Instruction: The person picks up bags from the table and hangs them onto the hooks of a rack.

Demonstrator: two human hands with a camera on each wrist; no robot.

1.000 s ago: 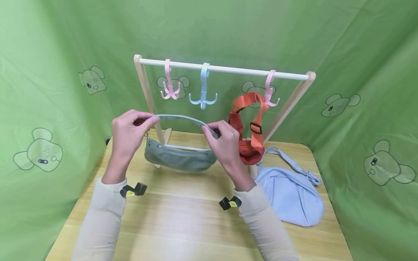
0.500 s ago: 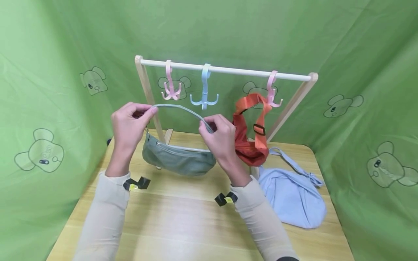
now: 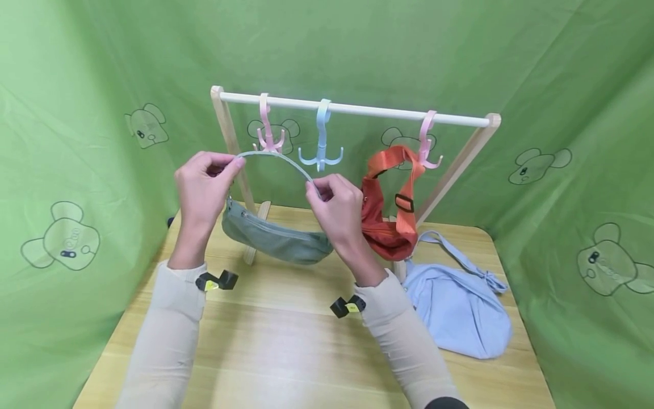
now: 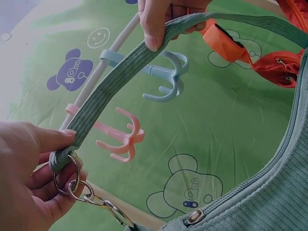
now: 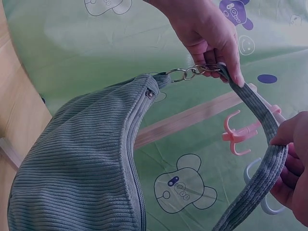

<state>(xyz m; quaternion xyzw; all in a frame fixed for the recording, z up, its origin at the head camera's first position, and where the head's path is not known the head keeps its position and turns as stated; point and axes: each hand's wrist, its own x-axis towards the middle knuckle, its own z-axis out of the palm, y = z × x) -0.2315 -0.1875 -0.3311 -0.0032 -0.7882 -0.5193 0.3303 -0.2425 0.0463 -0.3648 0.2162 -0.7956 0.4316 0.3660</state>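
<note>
A grey-green corduroy shoulder bag (image 3: 278, 241) hangs by its strap from both hands, in front of the rack. My left hand (image 3: 204, 184) pinches the strap (image 4: 103, 84) at its end, right by the metal ring and chain (image 4: 79, 185). Farther along, my right hand (image 3: 337, 207) pinches the same strap between thumb and fingers. Between the hands the strap arches up, its top overlapping the left pink hook (image 3: 267, 133) in the head view. A blue hook (image 3: 321, 139) hangs behind, just above the right hand.
The rack's white bar (image 3: 357, 109) spans wooden posts. From the right pink hook (image 3: 426, 142) hangs a red-orange bag (image 3: 388, 238) by its strap. A light blue bag (image 3: 460, 309) lies on the wooden table (image 3: 276, 352) at right. A green curtain (image 3: 327, 45) surrounds the table.
Both hands have risen with the strap, and the right hand has shifted slightly left. The strap arches higher, from below the hooks to the left pink hook's prongs, and the bag's body has lifted slightly.
</note>
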